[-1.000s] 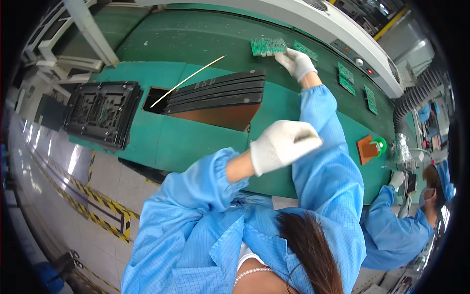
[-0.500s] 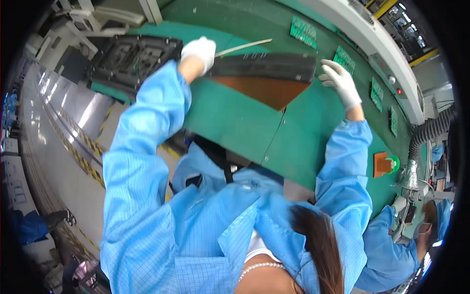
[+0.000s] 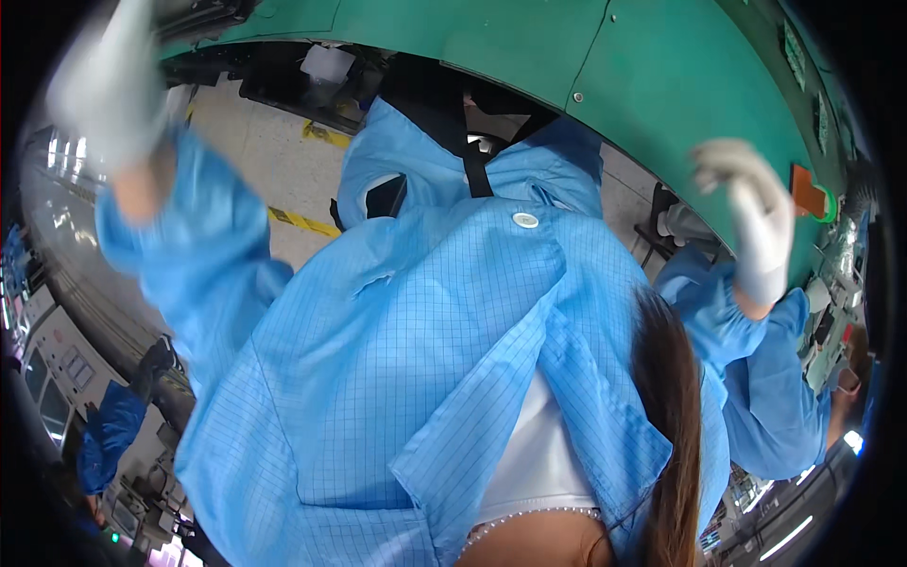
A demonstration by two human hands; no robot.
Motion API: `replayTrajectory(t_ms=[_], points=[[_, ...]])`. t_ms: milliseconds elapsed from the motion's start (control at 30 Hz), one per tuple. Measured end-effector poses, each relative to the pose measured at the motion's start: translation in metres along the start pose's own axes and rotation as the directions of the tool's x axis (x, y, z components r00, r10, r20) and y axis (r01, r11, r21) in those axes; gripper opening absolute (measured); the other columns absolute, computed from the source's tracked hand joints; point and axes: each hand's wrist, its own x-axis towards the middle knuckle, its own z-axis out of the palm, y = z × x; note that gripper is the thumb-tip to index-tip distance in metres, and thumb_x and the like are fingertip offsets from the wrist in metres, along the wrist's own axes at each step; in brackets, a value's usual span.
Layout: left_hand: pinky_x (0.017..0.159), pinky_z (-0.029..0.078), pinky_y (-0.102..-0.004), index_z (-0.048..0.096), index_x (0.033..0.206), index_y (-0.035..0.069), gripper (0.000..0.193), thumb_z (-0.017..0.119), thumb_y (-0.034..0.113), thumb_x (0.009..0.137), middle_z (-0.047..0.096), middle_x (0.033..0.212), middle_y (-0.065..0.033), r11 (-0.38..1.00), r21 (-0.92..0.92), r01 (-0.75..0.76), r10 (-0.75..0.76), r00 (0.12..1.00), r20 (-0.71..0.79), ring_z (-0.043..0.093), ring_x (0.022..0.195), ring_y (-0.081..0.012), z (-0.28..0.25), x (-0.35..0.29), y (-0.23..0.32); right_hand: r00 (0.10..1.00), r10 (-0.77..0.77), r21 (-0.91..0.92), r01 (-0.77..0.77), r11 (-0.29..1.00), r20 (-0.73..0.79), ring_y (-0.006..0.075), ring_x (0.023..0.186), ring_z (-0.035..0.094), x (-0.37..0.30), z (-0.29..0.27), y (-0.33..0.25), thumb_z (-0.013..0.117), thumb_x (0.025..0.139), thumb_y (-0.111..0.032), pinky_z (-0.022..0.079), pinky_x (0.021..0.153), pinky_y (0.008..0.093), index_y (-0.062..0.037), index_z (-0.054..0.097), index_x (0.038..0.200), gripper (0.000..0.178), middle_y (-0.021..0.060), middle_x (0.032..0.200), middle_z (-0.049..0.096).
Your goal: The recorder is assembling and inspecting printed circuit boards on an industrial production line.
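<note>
My left hand (image 3: 109, 90), in a white glove, is raised at the upper left beside a black frame-like fixture (image 3: 203, 19) cut off by the top edge. Motion smears its fingers, so I cannot make out their grip. Over the right part of the green table (image 3: 699, 85) hovers my right hand (image 3: 753, 208), also gloved. Its fingers are loosely bent and apart, with nothing visible in them.
An orange-brown block (image 3: 806, 192) beside a green round item lies at the table's right edge. Green circuit boards (image 3: 794, 57) stand further back. A co-worker in a blue smock (image 3: 775, 397) sits to the right. Yellow-black floor tape (image 3: 302, 222) runs at left.
The view has tipped down toward my body. The black-and-brown panel between my hands has left the picture. My left hand appears further left, my right hand lower and further right.
</note>
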Motion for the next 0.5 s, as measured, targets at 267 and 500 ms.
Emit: replayTrajectory(t_ms=[267, 500], points=[[0.064, 0.058, -0.0301, 0.06, 0.112, -0.006, 0.028, 0.068, 0.012, 0.092, 0.071, 0.093, -0.0175, 0.329, -0.24, 0.913, -0.87, 0.392, 0.298, 0.071, 0.073, -0.023, 0.044, -0.167, 0.011, 0.968, -0.015, -0.041, 0.026, 0.999, 0.252, 0.0251, 0.099, 0.064, 0.047, 0.031, 0.065, 0.062, 0.091, -0.01, 0.048, 0.091, 0.0344, 0.0039, 0.07, 0.101, 0.019, 0.0136, 0.108, 0.068], [0.056, 0.055, -0.0328, 0.067, 0.108, -0.005, 0.03, 0.075, 0.011, 0.084, 0.072, 0.085, -0.0139, 0.137, -0.109, 0.984, -0.89, 0.171, 0.424, 0.069, 0.063, -0.021, 0.177, -0.224, -0.157, 0.574, -0.713, -0.027, 0.787, 0.617, 0.403, 0.0277, 0.093, 0.063, 0.168, 0.173, 0.051, 0.07, 0.081, -0.013, 0.051, 0.084, 0.0379, -0.0039, 0.07, 0.091, 0.013, 0.0085, 0.102, 0.065]])
